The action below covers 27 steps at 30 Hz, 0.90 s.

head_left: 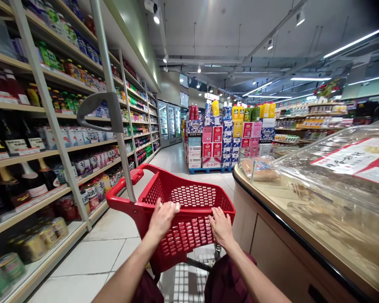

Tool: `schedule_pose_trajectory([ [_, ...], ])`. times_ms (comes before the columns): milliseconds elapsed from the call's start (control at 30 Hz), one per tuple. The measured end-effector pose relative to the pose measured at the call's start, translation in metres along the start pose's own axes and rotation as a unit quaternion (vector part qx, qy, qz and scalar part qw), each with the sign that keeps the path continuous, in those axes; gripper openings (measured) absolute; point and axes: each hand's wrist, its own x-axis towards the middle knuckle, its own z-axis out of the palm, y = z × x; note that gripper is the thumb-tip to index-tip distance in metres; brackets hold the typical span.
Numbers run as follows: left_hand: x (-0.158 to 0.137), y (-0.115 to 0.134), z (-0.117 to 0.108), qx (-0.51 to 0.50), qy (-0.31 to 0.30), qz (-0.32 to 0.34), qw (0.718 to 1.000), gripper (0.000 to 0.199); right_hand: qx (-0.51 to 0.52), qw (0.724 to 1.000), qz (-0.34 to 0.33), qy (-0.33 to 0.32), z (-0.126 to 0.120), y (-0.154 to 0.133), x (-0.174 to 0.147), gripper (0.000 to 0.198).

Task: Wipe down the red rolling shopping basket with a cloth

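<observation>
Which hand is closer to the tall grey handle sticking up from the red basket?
Left. The left hand grips the red plastic basket's near rim close to the foot of the tall grey metal handle. The right hand rests on the same rim, farther right.

floor (113, 248): pale glossy tiles | left: long shelves (34, 155) packed with bottles, jars, tins | right: curved worktop (303, 235) with clear food covers | ahead: stacked drink cartons (224, 143), glass-door fridges (169, 122) | ceiling (227, 38): dark, exposed pipes, strip lights, spotlights
</observation>
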Motion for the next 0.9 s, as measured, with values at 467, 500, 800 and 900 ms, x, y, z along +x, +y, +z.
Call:
schedule_pose_trajectory([
  [467,-0.009,-0.021,-0.012,0.037,0.038,-0.010,0.999,0.033,0.035,0.999,0.015,-0.011,0.003,-0.001,-0.002,0.052],
  [500,-0.012,-0.030,-0.018,0.042,0.053,-0.034,0.997,0.033,0.034,0.999,0.016,-0.008,0.002,-0.002,-0.002,0.052],
  [800,0.002,0.006,-0.017,0.012,-0.002,-0.006,1.000,0.030,0.011,1.000,-0.021,0.003,-0.004,-0.011,-0.009,0.046],
  [900,-0.004,-0.012,-0.025,0.034,0.041,-0.045,0.998,0.031,0.003,1.000,-0.021,-0.007,-0.008,-0.013,-0.009,0.044],
])
